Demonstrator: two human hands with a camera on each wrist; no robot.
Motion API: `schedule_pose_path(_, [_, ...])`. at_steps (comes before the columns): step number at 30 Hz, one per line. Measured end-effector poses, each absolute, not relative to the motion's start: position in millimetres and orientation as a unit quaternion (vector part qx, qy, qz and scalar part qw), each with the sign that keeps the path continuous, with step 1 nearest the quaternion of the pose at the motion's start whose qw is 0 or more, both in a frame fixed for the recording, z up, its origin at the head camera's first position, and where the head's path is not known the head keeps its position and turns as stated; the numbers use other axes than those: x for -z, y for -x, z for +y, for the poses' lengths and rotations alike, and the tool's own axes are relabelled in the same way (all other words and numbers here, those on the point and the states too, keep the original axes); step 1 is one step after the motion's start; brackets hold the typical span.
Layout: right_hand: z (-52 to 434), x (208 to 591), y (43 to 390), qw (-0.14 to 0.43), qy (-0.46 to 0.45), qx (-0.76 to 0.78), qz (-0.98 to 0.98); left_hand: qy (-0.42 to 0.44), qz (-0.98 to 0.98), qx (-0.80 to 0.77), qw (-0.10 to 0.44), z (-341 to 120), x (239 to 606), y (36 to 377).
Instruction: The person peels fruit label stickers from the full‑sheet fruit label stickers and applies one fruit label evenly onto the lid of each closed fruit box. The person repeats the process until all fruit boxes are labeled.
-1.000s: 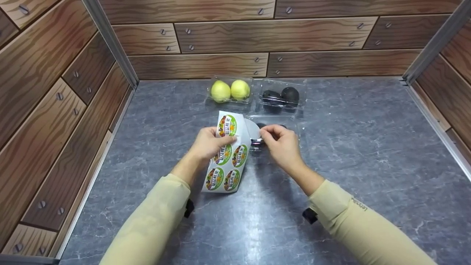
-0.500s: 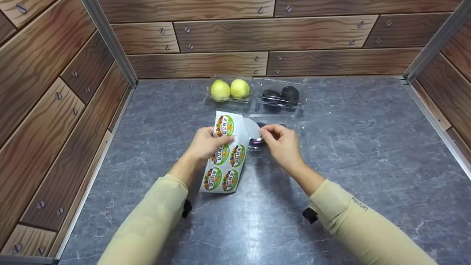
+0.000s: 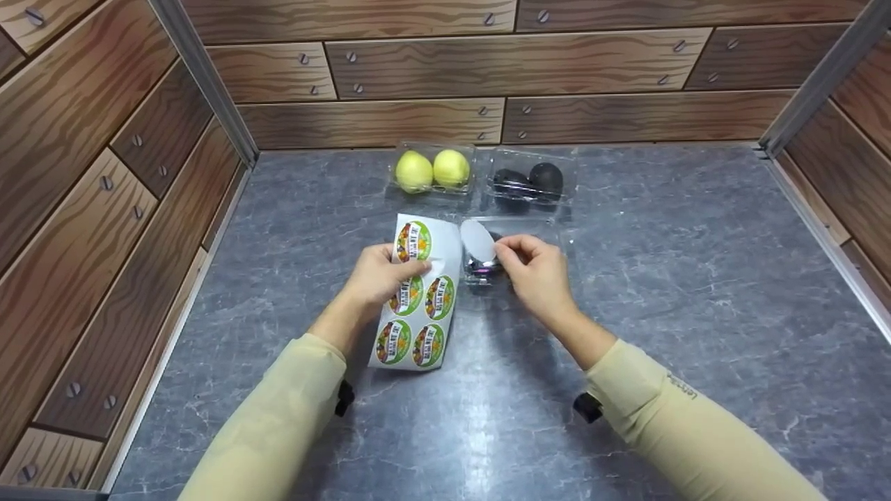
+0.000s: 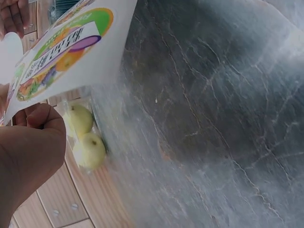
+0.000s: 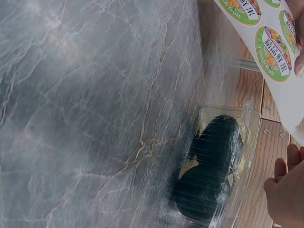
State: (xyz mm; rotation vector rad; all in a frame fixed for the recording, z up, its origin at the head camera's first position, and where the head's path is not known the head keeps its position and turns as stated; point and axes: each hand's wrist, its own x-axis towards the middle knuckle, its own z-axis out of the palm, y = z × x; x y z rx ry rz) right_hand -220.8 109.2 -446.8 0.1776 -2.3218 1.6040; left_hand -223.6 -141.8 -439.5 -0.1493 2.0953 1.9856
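Observation:
My left hand (image 3: 390, 273) grips a white sticker sheet (image 3: 419, 321) with several round green-and-orange fruit labels, thumb on its face. My right hand (image 3: 502, 253) pinches a peeled sticker (image 3: 476, 239), its white back turned up, just right of the sheet's top. Under that hand lies a clear clamshell (image 3: 550, 233) with dark fruit inside. The right wrist view shows this clamshell (image 5: 213, 166) shut over the dark fruit, with the sheet (image 5: 273, 40) above. In the left wrist view the sheet (image 4: 71, 42) fills the upper left over my left hand (image 4: 28, 142).
At the back of the grey marble table (image 3: 661, 278) stand a clamshell of two yellow-green fruits (image 3: 431, 170) and one of dark avocados (image 3: 532, 181). Wood-pattern walls (image 3: 104, 174) close in the left, back and right. Bare tabletop stretches to the right and front.
The left hand and the sheet have drifted slightly down and left. The sticker in my right hand has come further away from the sheet and now stands apart from it.

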Motion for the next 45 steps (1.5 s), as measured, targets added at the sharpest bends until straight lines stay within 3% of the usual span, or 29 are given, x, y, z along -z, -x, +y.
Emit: schedule_pose_path(45, [123,443,220,0.165,-0.050,-0.562,-0.809,0.141,0.756,-0.629,0.111,-181,476,232])
